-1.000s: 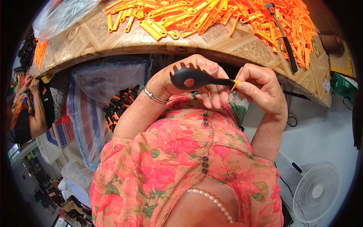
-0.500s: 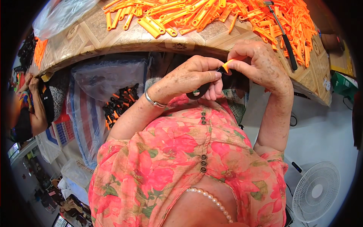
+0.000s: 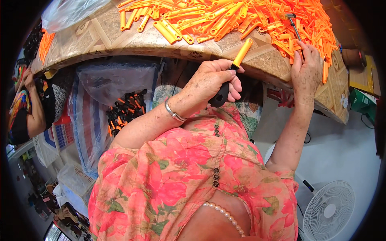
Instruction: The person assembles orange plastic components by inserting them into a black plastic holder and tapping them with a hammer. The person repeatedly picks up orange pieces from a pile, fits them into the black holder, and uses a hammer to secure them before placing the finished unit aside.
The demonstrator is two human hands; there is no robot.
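My left hand (image 3: 219,80) is closed around a handle piece (image 3: 243,52), an orange plastic core upright in a black grip (image 3: 220,95) with a hole at its lower end. The orange end sticks up above my thumb, in front of the table edge. At the right, my right hand (image 3: 306,70) is closed over the grip of a small hammer (image 3: 295,29). Its metal head and thin shaft show beyond my fingers; the grip is hidden under my hand. Many loose orange handle cores (image 3: 217,18) are heaped around the hammer.
A patterned table (image 3: 120,42) curves across the top, with a clear plastic bag (image 3: 70,14) at its left. Below, a striped sack (image 3: 90,116) holds black-and-orange pieces (image 3: 126,110). A white fan (image 3: 329,211) stands at lower right; another person's arm (image 3: 36,106) shows at far left.
My right hand has left the orange tip and moved right, onto the hammer. The left hand still holds the handle piece, whose orange core now stands in full view.
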